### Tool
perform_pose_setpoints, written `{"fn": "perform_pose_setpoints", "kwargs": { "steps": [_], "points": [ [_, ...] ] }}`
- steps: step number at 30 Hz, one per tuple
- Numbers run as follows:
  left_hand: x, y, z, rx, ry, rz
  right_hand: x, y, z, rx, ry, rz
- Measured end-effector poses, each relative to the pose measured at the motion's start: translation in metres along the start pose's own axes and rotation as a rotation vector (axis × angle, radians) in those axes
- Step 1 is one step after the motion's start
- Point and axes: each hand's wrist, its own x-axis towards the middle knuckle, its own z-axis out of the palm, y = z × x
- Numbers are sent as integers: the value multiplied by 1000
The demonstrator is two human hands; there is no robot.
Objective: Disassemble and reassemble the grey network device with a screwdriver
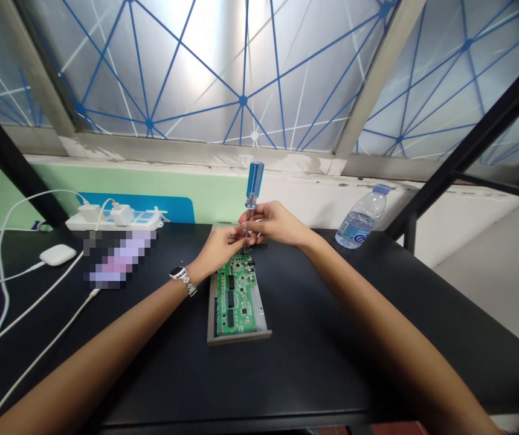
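Observation:
A screwdriver (254,181) with a clear blue handle stands nearly upright over the far part of a green circuit board (242,302). The fingers of my right hand (277,223) are closed round its metal shaft, just below the handle. Lower down, my left hand (218,248) pinches at the shaft near the tip. Whether a screw sits between those fingertips is hidden. The board lies in a shallow grey casing (241,340), lengthwise away from me on the black table (313,362). Both hands cover the casing's far end. A watch is on my left wrist.
A water bottle (361,220) leans at the back right, by a black metal frame bar (449,148). At the back left lie a power strip (144,220) with plugs, a white charging case (58,255), a blurred-out phone-like thing (121,260) and loose white cables (37,311).

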Motion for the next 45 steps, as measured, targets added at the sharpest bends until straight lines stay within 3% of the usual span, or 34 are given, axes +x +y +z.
{"fn": "perform_pose_setpoints", "kwargs": {
  "steps": [6,13,29,45],
  "points": [
    [2,-4,2,14,-2,-21,3,4,3,12,-7,-15],
    [-2,10,3,-28,21,-88,5,10,-6,-47,134,-14],
    [-3,6,-6,54,75,-60,2,5,-10,6,44,4],
    [0,-3,0,-3,1,-42,3,3,6,19,28,-10]
  ]
}}
